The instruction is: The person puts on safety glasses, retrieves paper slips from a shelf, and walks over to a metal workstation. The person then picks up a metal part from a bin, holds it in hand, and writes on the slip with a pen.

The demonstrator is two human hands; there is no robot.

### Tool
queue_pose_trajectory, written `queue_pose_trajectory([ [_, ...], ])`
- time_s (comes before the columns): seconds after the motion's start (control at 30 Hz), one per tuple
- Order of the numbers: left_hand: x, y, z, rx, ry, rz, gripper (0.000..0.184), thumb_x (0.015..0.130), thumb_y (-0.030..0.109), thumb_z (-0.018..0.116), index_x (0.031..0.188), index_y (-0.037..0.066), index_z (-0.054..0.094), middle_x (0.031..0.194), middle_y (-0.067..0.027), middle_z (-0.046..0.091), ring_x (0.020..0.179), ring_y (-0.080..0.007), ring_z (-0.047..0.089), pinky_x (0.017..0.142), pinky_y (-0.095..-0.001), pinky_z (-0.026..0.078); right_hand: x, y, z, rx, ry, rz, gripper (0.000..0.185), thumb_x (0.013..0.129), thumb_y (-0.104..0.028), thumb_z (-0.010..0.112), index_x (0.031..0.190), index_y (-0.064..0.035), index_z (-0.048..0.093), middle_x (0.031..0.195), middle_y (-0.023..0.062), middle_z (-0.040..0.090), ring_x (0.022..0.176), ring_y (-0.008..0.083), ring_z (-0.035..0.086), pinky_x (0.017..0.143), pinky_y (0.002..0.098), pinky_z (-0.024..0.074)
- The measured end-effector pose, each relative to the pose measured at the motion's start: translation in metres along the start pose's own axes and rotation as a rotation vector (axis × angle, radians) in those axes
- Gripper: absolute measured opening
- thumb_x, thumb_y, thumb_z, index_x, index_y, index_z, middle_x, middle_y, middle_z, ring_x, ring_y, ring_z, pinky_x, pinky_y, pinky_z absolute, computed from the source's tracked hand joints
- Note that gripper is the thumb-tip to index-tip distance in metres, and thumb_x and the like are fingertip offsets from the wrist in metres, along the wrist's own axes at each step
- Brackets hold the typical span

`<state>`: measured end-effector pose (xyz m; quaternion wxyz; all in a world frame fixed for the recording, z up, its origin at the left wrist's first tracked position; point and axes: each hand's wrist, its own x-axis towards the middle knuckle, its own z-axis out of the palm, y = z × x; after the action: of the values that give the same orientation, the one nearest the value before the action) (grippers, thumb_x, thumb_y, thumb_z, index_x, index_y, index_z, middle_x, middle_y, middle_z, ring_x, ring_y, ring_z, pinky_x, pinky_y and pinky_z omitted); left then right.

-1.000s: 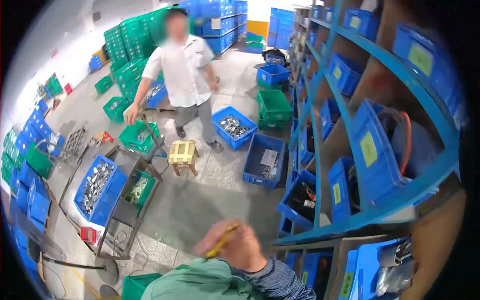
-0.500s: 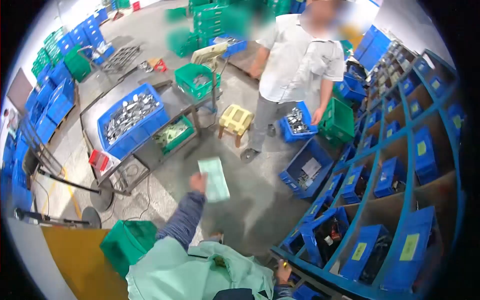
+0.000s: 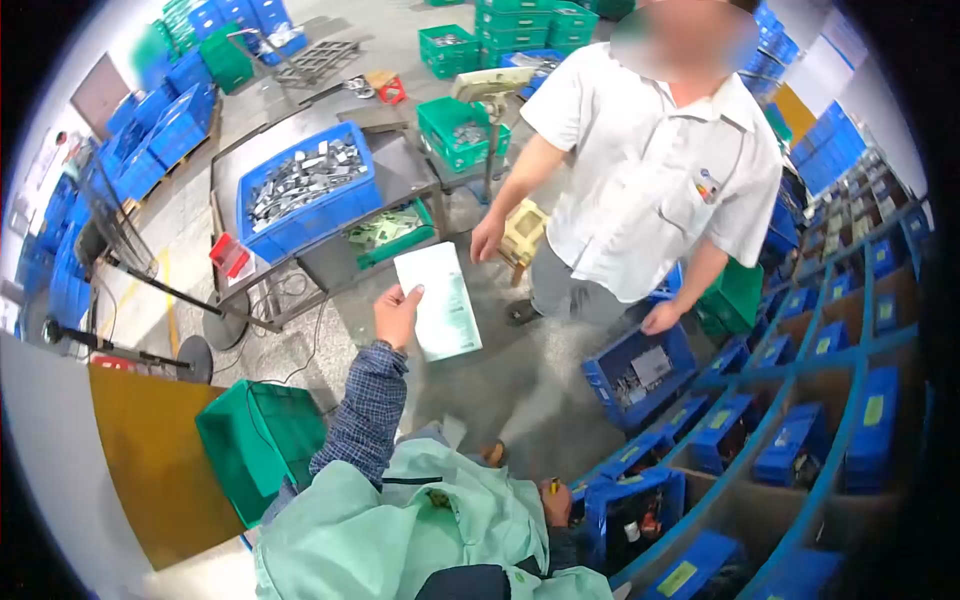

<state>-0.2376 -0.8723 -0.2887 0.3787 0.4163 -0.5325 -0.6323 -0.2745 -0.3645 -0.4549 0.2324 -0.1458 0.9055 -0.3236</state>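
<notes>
My left hand point(image 3: 397, 316) is stretched out in front of me, thumb and fingers closed on the edge of a printed paper sheet point(image 3: 442, 305). The sheet is white to pale green with darker print and hangs over the floor. Low by my right side, my right hand point(image 3: 556, 503) is partly hidden by my pale green garment point(image 3: 430, 500). Its fingers are curled, and a small yellow thing shows at them, too small to name. A blue bin point(image 3: 640, 505) in the rack is closest to that hand.
A person in a white shirt point(image 3: 650, 180) stands ahead, arms lowered. On the left, a metal table point(image 3: 395, 165) bears a blue crate point(image 3: 310, 227) of metal parts. A rack point(image 3: 780, 420) of blue bins lines the right. A green crate point(image 3: 262, 440) stands at my left.
The person in the white shirt has come closer. My view has shifted, and the sheet in my left hand appears higher, nearer that person. The right hand stays low at my side.
</notes>
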Motion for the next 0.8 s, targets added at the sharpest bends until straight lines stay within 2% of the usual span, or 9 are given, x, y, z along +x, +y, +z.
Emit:
queue_pose_trajectory([
  [0.13,-0.007,-0.008,-0.012,0.057,0.054,-0.004,0.018,0.09,0.011,0.069,0.099,-0.004,0.07,0.084,-0.0013,0.069,0.074,-0.0068,0.058,0.067,-0.0243,0.046,0.073,-0.043,-0.023,0.158,-0.009,-0.042,0.036,0.097,-0.035,0.058,0.096,-0.0005,0.068,0.073,0.0117,0.067,0.065,0.019,0.06,0.059,0.0382,0.0463],
  [0.23,-0.01,-0.019,-0.017,0.109,0.126,-0.039,0.016,0.089,0.012,0.071,0.096,-0.002,0.07,0.076,0.0033,0.063,0.066,-0.0037,0.048,0.059,-0.0232,0.039,0.101,-0.136,-0.036,0.403,-0.211,0.152,0.033,0.099,-0.032,0.057,0.095,-0.0008,0.068,0.076,0.0026,0.064,0.064,0.0077,0.056,0.055,0.025,0.0431],
  [0.27,-0.032,0.03,-0.007,0.144,0.143,-0.047,0.015,0.088,0.012,0.071,0.096,-0.001,0.07,0.078,0.0037,0.064,0.066,-0.0038,0.048,0.059,-0.0231,0.039,0.109,-0.164,-0.031,0.451,-0.275,0.082,0.033,0.1,-0.032,0.056,0.095,-0.0015,0.068,0.078,0.002,0.065,0.064,0.0061,0.055,0.054,0.0235,0.042],
  [0.33,-0.028,-0.017,-0.016,-0.156,0.099,-0.173,0.019,0.087,0.009,0.072,0.102,-0.003,0.068,0.085,0.0002,0.068,0.072,-0.0057,0.056,0.065,-0.0243,0.045,0.119,-0.213,-0.013,0.554,-0.384,-0.045,0.034,0.102,-0.033,0.054,0.094,-0.0027,0.068,0.083,0.0008,0.065,0.063,0.0029,0.052,0.052,0.0204,0.0398],
  [0.43,-0.03,-0.053,-0.031,-0.283,0.038,-0.268,0.025,0.088,0.005,0.07,0.111,-0.004,0.066,0.098,-0.0049,0.071,0.084,-0.0104,0.063,0.076,-0.0266,0.051,0.126,-0.279,0.024,0.59,-0.508,-0.018,0.031,0.102,-0.029,0.053,0.094,-0.0022,0.067,0.087,-0.0002,0.064,0.06,0.0049,0.051,0.05,0.0225,0.0387],
  [0.53,-0.027,-0.055,-0.049,-0.348,0.064,-0.325,0.028,0.09,0.006,0.067,0.116,-0.001,0.064,0.107,-0.0078,0.07,0.091,-0.0157,0.066,0.082,-0.0299,0.052,0.13,-0.317,0.066,0.768,-0.558,-0.137,0.025,0.099,-0.027,0.06,0.097,-0.0027,0.068,0.082,-0.0012,0.063,0.057,0.0055,0.05,0.049,0.0233,0.038],
  [0.67,-0.002,-0.047,-0.077,-0.4,0.129,-0.408,0.026,0.089,0.007,0.067,0.114,-0.001,0.065,0.104,-0.0071,0.071,0.09,-0.0159,0.066,0.08,-0.0307,0.052,0.135,-0.39,0.102,0.44,-0.512,0.079,0.021,0.09,-0.024,0.073,0.097,-0.0043,0.069,0.076,-0.0033,0.062,0.058,0.0056,0.052,0.05,0.0243,0.0401],
  [0.77,0.019,-0.034,-0.098,-0.375,0.111,-0.482,0.027,0.089,0.008,0.068,0.115,0.0,0.065,0.098,-0.007,0.072,0.085,-0.0165,0.067,0.077,-0.03,0.053,0.145,-0.41,0.125,0.534,-0.468,0.084,0.023,0.091,-0.023,0.073,0.097,-0.0017,0.069,0.082,-0.0031,0.066,0.059,0.0071,0.055,0.05,0.0269,0.0417],
  [0.8,0.028,-0.034,-0.106,-0.379,0.073,-0.551,0.035,0.088,0.008,0.069,0.12,-0.001,0.06,0.105,-0.0092,0.07,0.092,-0.0188,0.066,0.082,-0.0311,0.052,0.15,-0.416,0.133,0.536,-0.439,-0.004,0.027,0.09,-0.026,0.073,0.096,0.0003,0.069,0.081,-0.0001,0.067,0.059,0.0088,0.057,0.05,0.0291,0.0428],
])
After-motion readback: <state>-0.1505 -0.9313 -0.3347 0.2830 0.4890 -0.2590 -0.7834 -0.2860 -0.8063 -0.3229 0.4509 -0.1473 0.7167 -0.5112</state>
